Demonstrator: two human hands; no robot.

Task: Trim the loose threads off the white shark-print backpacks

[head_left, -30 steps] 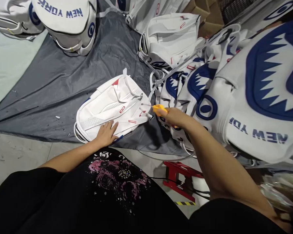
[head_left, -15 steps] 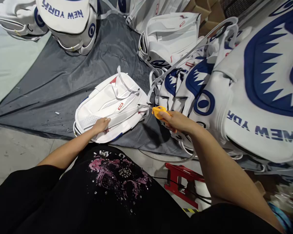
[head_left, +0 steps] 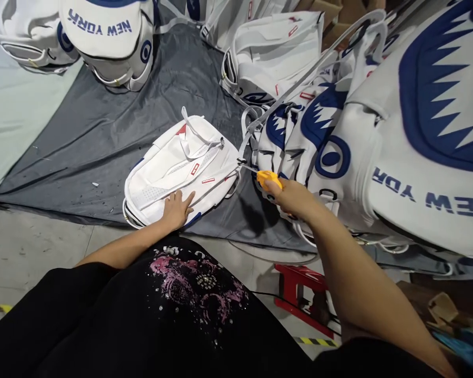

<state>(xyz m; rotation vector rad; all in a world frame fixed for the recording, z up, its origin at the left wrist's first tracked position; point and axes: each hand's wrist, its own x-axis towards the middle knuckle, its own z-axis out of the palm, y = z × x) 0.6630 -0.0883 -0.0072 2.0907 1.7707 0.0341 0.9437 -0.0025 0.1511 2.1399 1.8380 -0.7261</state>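
Observation:
A white backpack [head_left: 208, 152] lies on the dark grey cloth [head_left: 82, 157], its straps and small red labels facing up. My left hand [head_left: 177, 210] rests on the backpack's near side, fingers spread, holding nothing. To the right, my right hand [head_left: 286, 194] is wrapped round an orange-handled tool [head_left: 268, 180]. The tool's thin metal end points left, close to a dark buckle at the bag's right end; whether they touch is unclear.
White and blue backpacks [head_left: 429, 184] crowd the right side. Others stand at the back, including a cap-topped one [head_left: 102, 31] marked NEW YORK. A red stool [head_left: 303, 299] is on the floor below the cloth's edge.
My left hand has let go of the strap edge and now lies spread, further right on the bag. My right hand has shifted slightly right with the orange tool.

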